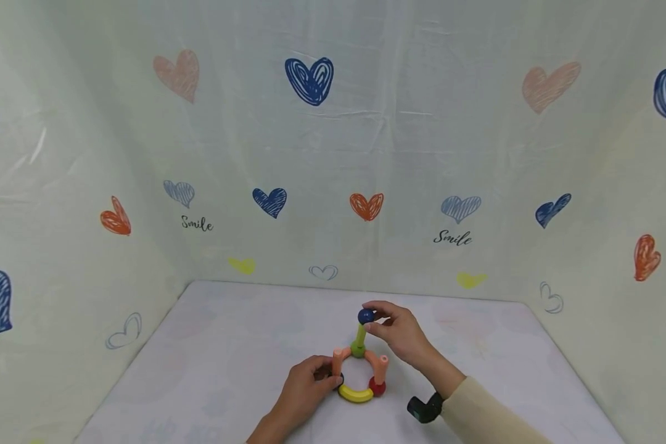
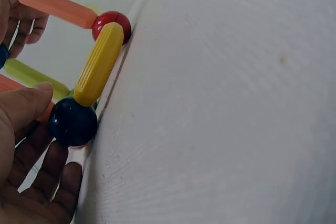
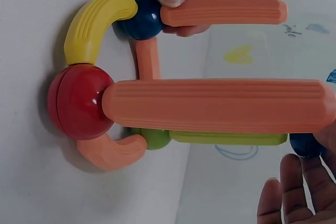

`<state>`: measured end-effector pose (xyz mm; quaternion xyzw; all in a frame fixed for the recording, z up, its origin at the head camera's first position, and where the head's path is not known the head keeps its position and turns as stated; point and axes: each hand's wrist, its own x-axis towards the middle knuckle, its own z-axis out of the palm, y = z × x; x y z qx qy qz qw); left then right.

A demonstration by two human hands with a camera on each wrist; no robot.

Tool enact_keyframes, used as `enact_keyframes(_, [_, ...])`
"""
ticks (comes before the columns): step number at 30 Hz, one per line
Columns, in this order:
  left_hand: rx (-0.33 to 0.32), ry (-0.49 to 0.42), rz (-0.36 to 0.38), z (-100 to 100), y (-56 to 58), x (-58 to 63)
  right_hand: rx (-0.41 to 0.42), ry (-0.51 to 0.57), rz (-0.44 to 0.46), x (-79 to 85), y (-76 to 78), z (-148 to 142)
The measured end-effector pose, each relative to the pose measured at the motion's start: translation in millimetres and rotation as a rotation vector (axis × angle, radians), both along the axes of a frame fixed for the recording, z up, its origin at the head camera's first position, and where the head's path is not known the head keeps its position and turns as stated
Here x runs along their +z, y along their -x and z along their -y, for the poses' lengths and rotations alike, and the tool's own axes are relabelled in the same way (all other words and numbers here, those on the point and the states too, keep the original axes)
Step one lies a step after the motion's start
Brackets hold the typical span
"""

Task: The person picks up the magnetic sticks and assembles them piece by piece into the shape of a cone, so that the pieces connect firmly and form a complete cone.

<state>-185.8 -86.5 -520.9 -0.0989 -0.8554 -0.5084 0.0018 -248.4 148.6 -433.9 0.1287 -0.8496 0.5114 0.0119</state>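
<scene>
A ring of toy building rods and balls sits on the white table. Its front is a curved yellow rod [image 1: 355, 394], running from a red ball [image 1: 377, 387] to a dark blue ball [image 2: 73, 121]. Upright orange rods [image 3: 220, 106] rise from both balls. At the back, a green ball [image 1: 357, 349] carries a yellow-green rod [image 1: 361, 336] topped by another blue ball [image 1: 366, 316]. My left hand [image 1: 305, 385] grips the lower blue ball, its thumb at the joint with the orange rod. My right hand [image 1: 399, 330] pinches the top blue ball between thumb and fingers.
Strapped at the right wrist, a black camera [image 1: 424, 408] hangs close over the table. Behind the white tabletop [image 1: 216, 327] rises a pale curtain [image 1: 411, 148] printed with hearts, which also encloses both sides.
</scene>
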Motion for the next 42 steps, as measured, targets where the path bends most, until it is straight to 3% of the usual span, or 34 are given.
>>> enact_keyframes(12, [0.026, 0.024, 0.041, -2, 1.5, -0.8, 0.030, 0.012, -0.003, -2.2, -0.8, 0])
enact_keyframes(24, [0.026, 0.102, -0.074, -9, 0.8, 0.6, 0.070, -0.019, 0.002, -5.7, -9.9, 7])
enact_keyframes(32, [0.077, 0.154, -0.060, -15, 1.4, 3.5, 0.120, -0.068, -0.025, -8.8, -15.6, 9])
enact_keyframes(42, [0.093, 0.155, -0.071, -17, 1.2, 3.7, 0.152, -0.072, -0.038, -9.5, -19.1, 8])
